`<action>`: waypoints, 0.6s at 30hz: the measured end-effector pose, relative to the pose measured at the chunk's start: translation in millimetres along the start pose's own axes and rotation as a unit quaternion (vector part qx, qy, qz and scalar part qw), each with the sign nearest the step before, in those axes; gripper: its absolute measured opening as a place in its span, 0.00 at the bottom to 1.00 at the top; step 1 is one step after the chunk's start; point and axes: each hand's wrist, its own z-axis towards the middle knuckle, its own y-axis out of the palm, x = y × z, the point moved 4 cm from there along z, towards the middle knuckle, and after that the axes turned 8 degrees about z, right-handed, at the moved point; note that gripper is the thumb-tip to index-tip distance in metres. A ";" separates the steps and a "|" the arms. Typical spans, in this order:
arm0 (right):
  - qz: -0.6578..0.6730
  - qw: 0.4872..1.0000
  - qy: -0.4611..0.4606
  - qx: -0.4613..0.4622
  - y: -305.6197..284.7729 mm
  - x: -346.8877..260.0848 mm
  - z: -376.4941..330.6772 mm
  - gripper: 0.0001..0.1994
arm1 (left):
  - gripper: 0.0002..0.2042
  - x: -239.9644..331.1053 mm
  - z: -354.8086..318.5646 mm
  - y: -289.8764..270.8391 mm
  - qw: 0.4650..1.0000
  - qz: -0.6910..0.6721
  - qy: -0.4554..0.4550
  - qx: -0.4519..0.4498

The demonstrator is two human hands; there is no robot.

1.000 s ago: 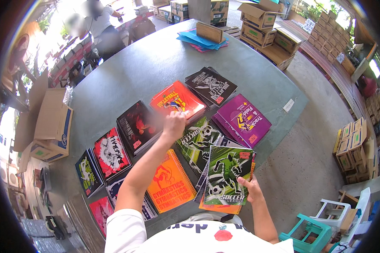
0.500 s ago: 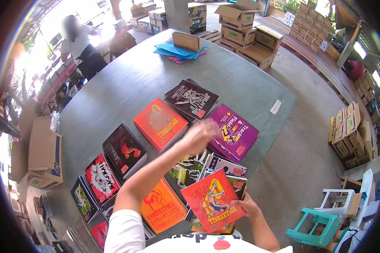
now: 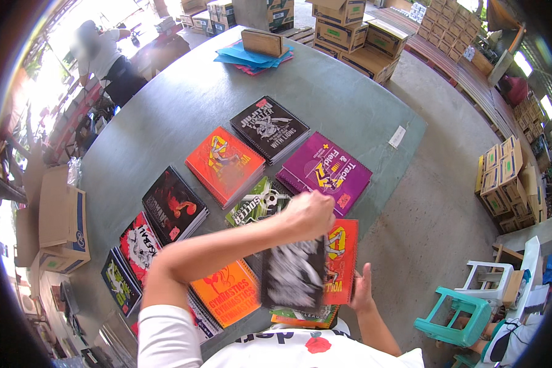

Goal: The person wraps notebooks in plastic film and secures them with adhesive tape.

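My left hand (image 3: 313,214) is closed on the upper edge of a black spiral notebook (image 3: 293,276), blurred by motion, with a grey-white drawing. It hangs over a red-orange spiral notebook (image 3: 343,254) with a yellow figure, which tops the stack in my right hand (image 3: 363,288). My right fingers grip that stack's right edge near my body; green and orange covers show below it. Beyond my left hand lies a purple spiral notebook pile (image 3: 328,172). Farther off is a pile of black notebooks (image 3: 270,129), with an orange pile (image 3: 225,165) left of it.
More notebook piles lie leftward: green soccer-patterned (image 3: 260,199), black-and-red (image 3: 175,205), bright orange (image 3: 227,291). A wooden block (image 3: 262,43) sits on blue sheets at the table's far end. Cartons (image 3: 349,37), a teal stool (image 3: 454,316) and an open box (image 3: 61,221) surround the table. Another person (image 3: 107,61) stands far left.
My left hand has come back from beside the black and purple piles, bringing a black notebook over the stack in my right hand. The black pile's top cover now faces another way.
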 end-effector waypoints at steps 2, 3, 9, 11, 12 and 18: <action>-0.003 0.999 0.042 0.007 -6.0 -0.9 -2.6 0.46 | 0.14 8.1 8.6 39.6 0.953 -0.287 -0.094 -0.015; -0.034 0.999 0.040 0.013 -1.0 -3.5 -4.5 0.46 | 0.17 13.1 10.9 46.2 0.901 -0.413 -0.128 -0.018; -0.086 0.994 -0.001 0.069 11.8 0.8 -12.1 0.38 | 0.35 -95.9 62.9 10.4 0.922 0.096 -0.225 0.301; -0.035 0.995 -0.025 0.089 2.2 6.0 -7.7 0.35 | 0.32 -125.3 50.2 36.1 0.901 0.033 -0.309 0.301; -0.065 0.992 -0.032 0.103 -8.1 7.9 -6.7 0.33 | 0.30 -124.8 44.9 47.9 0.870 0.010 -0.310 0.384; -0.115 0.977 -0.043 0.173 13.2 9.1 -8.6 0.26 | 0.18 -104.7 -31.9 19.6 0.964 -0.036 -0.076 0.253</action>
